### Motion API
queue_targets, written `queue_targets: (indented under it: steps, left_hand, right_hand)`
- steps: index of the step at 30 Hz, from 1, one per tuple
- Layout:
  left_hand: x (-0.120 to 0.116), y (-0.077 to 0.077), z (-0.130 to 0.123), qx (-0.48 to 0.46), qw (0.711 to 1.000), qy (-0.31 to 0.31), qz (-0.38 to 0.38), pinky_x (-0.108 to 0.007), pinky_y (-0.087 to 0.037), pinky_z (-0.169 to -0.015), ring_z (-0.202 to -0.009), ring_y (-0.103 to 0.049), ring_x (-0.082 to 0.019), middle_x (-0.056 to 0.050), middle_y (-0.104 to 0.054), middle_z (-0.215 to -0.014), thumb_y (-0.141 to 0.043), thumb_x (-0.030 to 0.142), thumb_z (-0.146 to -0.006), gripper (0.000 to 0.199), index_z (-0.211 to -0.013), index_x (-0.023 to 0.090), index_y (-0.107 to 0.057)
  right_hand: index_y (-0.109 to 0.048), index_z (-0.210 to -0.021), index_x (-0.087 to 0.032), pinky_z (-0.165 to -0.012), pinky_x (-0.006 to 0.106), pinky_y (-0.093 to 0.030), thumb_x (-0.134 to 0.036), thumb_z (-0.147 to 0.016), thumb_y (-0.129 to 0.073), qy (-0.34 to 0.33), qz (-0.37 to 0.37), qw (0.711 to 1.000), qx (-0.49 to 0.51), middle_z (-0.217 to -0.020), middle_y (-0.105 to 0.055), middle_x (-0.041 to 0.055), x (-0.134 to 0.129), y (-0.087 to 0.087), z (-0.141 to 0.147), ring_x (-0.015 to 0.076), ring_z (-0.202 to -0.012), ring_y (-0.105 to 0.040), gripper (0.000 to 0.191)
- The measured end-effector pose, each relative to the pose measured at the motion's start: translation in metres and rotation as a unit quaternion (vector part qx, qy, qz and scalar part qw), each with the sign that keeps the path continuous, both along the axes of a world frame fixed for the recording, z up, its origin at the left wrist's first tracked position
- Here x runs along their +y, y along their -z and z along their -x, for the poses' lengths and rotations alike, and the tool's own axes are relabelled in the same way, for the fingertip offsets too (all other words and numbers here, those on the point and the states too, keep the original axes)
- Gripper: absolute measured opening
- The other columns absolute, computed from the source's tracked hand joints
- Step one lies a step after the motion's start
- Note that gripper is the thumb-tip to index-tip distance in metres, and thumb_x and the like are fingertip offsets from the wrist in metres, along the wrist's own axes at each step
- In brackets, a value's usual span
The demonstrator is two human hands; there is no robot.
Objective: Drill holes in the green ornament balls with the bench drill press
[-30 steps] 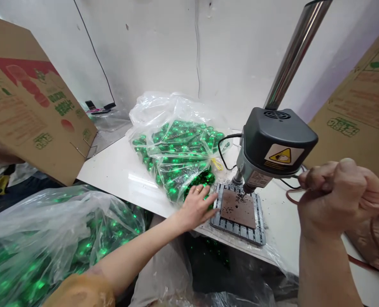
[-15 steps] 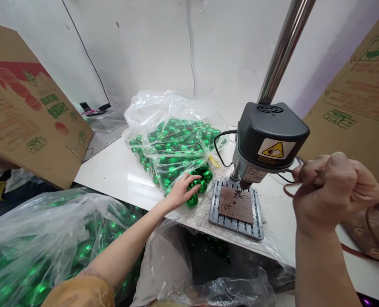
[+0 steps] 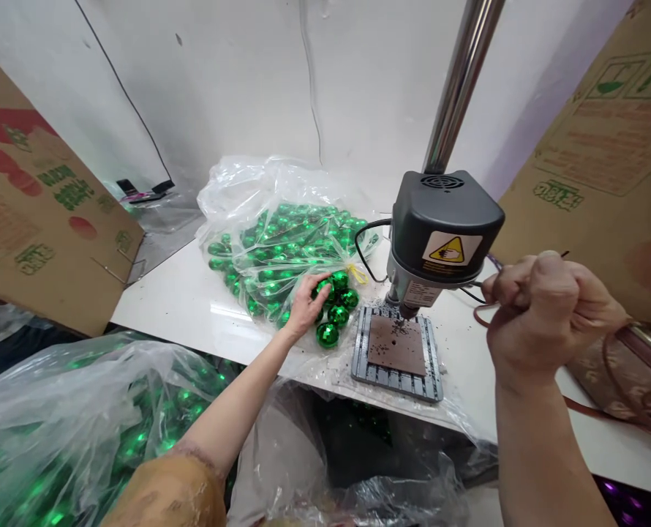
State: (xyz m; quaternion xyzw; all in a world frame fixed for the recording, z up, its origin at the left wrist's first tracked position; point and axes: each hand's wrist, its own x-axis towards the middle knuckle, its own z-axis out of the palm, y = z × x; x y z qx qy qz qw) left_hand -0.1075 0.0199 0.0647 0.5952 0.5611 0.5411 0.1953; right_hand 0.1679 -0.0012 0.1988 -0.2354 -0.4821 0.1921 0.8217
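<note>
My left hand [image 3: 306, 306] is among loose shiny green bauble balls [image 3: 338, 315] at the mouth of a clear plastic bag [image 3: 232, 183]. Its thumb and fingers curve over one green ball, partly hidden by the hand. My right hand [image 3: 545, 315] is closed in a fist around the feed lever of a small bench drill press [image 3: 446, 227]; most of the lever is hidden in the fist. Below the drill's chuck lies a brown board [image 3: 396, 355] with a small hole and dark shavings, on a slotted metal base [image 3: 361, 351].
A large bag of green balls [image 3: 155, 410] stands low at the left, below the table edge. Cardboard boxes [image 3: 40, 219] flank both sides. A yellow tie [image 3: 357, 274] is near the bag's mouth. A brown cord [image 3: 589, 411] runs at the right.
My left hand has drawn back slightly up and left over the balls, its fingers curling around one. My right fist stays on the lever. The whole view has shifted a little.
</note>
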Motion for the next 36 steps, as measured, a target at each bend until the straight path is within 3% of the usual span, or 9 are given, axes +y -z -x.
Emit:
queue_targets:
  steps: [2,5,7,10,12,16,22,30,36]
  left_hand:
    - [-0.009,-0.017,-0.009,-0.185,0.982,0.01,0.041,-0.034,-0.056,-0.078,-0.097,-0.066,-0.023,-0.007,-0.068,-0.11,-0.056,0.059,-0.091,0.047,-0.124,0.027,-0.063]
    - [-0.022,-0.035,-0.023,-0.398,0.903,0.095,0.134,-0.032,-0.055,-0.066,-0.08,-0.068,-0.02,-0.007,-0.07,-0.102,-0.053,0.065,-0.09,0.055,-0.129,0.027,-0.058]
    - [-0.03,-0.039,-0.031,-0.451,0.862,0.145,0.178,-0.033,-0.056,-0.067,-0.083,-0.069,-0.02,-0.008,-0.071,-0.105,-0.06,0.062,-0.088,0.052,-0.126,0.026,-0.059]
    - [-0.038,-0.034,-0.043,-0.46,0.844,0.173,0.216,-0.034,-0.056,-0.071,-0.085,-0.069,-0.02,-0.006,-0.07,-0.105,-0.076,0.051,-0.078,0.048,-0.115,0.024,-0.061]
    - [-0.042,-0.026,-0.051,-0.425,0.858,0.164,0.237,-0.033,-0.055,-0.071,-0.078,-0.067,-0.017,-0.003,-0.069,-0.094,-0.083,0.048,-0.069,0.05,-0.105,0.022,-0.06]
    - [-0.044,-0.012,-0.067,-0.291,0.922,0.134,0.215,-0.025,-0.046,-0.069,-0.071,-0.059,-0.011,0.003,-0.064,-0.078,-0.093,0.039,-0.056,0.057,-0.095,0.02,-0.056]
    - [-0.03,0.005,-0.084,-0.325,0.906,0.177,0.205,-0.029,-0.047,-0.087,-0.093,-0.063,-0.014,-0.002,-0.065,-0.1,-0.086,0.045,-0.068,0.059,-0.115,0.021,-0.059]
    - [-0.019,0.04,-0.097,-0.234,0.944,0.181,0.147,-0.033,-0.045,-0.097,-0.105,-0.062,-0.018,-0.004,-0.067,-0.106,-0.083,0.044,-0.074,0.05,-0.111,0.02,-0.059]
    - [-0.014,0.05,-0.101,-0.158,0.959,0.202,0.124,-0.039,-0.044,-0.104,-0.115,-0.061,-0.024,-0.007,-0.067,-0.114,-0.083,0.039,-0.074,0.048,-0.112,0.02,-0.06]
  right_hand:
    - [-0.033,-0.047,-0.019,-0.04,0.025,-0.03,-0.022,-0.08,-0.059,0.003,-0.003,1.0,0.001,-0.042,-0.036,-0.0085,0.0,0.0,0.0,0.0044,-0.039,-0.039,0.043]
    - [-0.034,-0.047,-0.019,-0.041,0.025,-0.032,-0.022,-0.08,-0.058,0.012,-0.006,1.0,0.006,-0.041,-0.034,-0.0089,0.0,0.0,0.001,0.0044,-0.039,-0.038,0.042]
    - [-0.035,-0.047,-0.019,-0.041,0.025,-0.032,-0.022,-0.081,-0.057,0.017,-0.004,1.0,0.006,-0.041,-0.034,-0.0089,-0.001,0.0,0.002,0.0047,-0.039,-0.039,0.04]
    - [-0.034,-0.047,-0.019,-0.041,0.026,-0.03,-0.022,-0.081,-0.057,0.013,-0.01,1.0,0.001,-0.041,-0.035,-0.0088,0.0,0.0,0.001,0.0046,-0.039,-0.04,0.041]
    - [-0.034,-0.048,-0.02,-0.041,0.025,-0.03,-0.022,-0.082,-0.057,0.008,-0.011,1.0,-0.001,-0.042,-0.036,-0.0089,0.002,0.001,0.0,0.0043,-0.039,-0.039,0.041]
    - [-0.037,-0.049,-0.019,-0.04,0.025,-0.029,-0.02,-0.084,-0.056,0.008,-0.016,1.0,0.003,-0.042,-0.036,-0.0092,0.004,0.001,0.0,0.0039,-0.038,-0.038,0.039]
    - [-0.035,-0.05,-0.019,-0.042,0.022,-0.032,-0.02,-0.086,-0.053,0.01,-0.012,1.0,-0.009,-0.043,-0.036,-0.0089,0.001,0.001,0.0,0.0022,-0.039,-0.038,0.04]
    - [-0.032,-0.052,-0.017,-0.043,0.019,-0.028,-0.024,-0.09,-0.054,0.015,-0.045,0.999,-0.021,-0.045,-0.034,-0.0085,0.004,0.004,0.001,0.0001,-0.041,-0.036,0.044]
    - [-0.037,-0.051,-0.017,-0.044,0.023,-0.027,-0.031,-0.089,-0.058,0.023,-0.045,0.999,-0.013,-0.046,-0.033,-0.0076,0.007,0.006,0.0,0.0017,-0.042,-0.035,0.045]
